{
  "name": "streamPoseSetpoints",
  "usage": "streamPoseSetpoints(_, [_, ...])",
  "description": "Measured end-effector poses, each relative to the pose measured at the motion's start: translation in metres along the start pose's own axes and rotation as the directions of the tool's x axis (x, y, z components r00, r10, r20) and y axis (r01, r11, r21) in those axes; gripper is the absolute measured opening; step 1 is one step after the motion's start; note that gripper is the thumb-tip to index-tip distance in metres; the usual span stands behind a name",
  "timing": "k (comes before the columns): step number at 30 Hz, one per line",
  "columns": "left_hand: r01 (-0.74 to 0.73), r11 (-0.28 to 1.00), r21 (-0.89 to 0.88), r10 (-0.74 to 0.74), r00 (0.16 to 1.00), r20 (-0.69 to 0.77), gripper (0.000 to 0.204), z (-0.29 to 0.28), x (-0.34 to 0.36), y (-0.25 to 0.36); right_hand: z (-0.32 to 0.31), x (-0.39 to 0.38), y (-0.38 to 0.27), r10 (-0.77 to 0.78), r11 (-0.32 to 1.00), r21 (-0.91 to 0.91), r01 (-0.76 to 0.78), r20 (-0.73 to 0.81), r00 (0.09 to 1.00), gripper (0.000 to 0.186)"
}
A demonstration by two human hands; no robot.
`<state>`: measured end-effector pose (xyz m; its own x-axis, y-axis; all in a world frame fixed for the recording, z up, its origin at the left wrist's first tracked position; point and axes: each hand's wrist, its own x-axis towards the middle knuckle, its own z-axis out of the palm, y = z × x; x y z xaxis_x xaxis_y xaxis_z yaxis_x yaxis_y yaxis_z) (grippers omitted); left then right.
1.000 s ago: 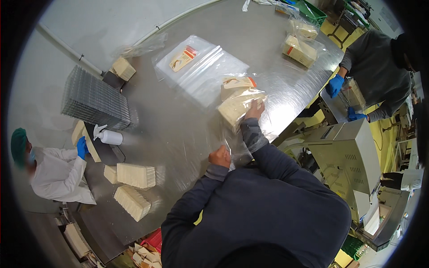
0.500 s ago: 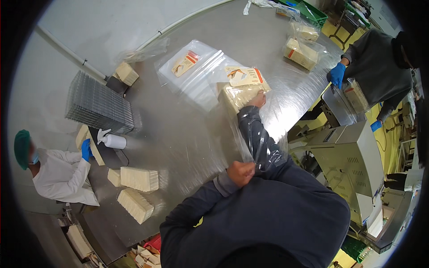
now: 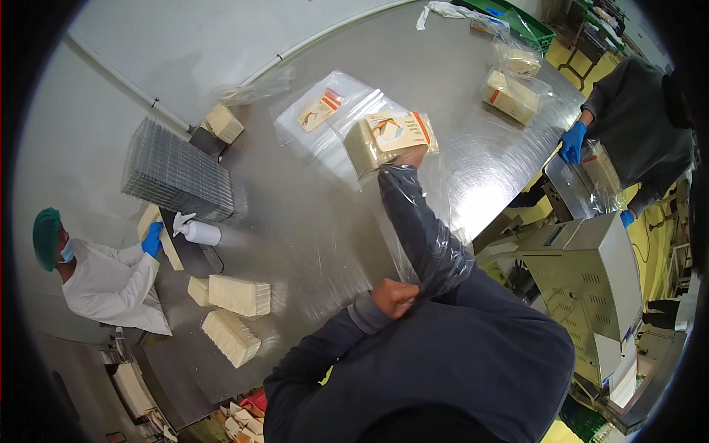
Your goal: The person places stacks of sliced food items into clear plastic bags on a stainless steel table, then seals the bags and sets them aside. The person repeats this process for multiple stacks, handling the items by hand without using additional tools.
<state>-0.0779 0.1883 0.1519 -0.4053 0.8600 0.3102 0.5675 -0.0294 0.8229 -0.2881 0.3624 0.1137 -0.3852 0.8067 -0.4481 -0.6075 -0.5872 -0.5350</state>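
Note:
My right arm reaches through a clear printed plastic bag. At its far end my right hand is closed on a stack of pale cream slices; most of its fingers are hidden behind the stack. The bag's printed panel lies over the stack. Close to my body, my left hand is a fist, pinching the bag's mouth beside my right sleeve. A pile of flat clear bags with a printed label lies on the steel table, just beyond the stack.
Bagged stacks and a green crate are at the far right. To the left are a pile of wire racks, a white spray bottle and unwrapped stacks. A co-worker's blue-gloved hand is beside a metal machine.
My right hand has moved the stack slightly left, and the printed panel now sits over its top and side. My left hand keeps its grip. The whole view has shifted a little.

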Motion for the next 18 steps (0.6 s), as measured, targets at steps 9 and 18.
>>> streamPoseSetpoints(9, [0.202, 0.957, 0.207, -0.144, 0.954, -0.264, 0.017, -0.001, -0.011, -0.01, -0.17, -0.071, 0.0, 0.177, 0.394, -0.686, 0.611, 0.709, 0.682, 0.033])
streamPoseSetpoints(18, [-0.022, 1.0, 0.021, 0.023, 0.997, -0.071, 0.009, 0.004, 0.004, -0.001, -0.128, -0.074, 0.014, 0.153, 0.405, -0.379, 0.832, 0.925, 0.347, 0.022])
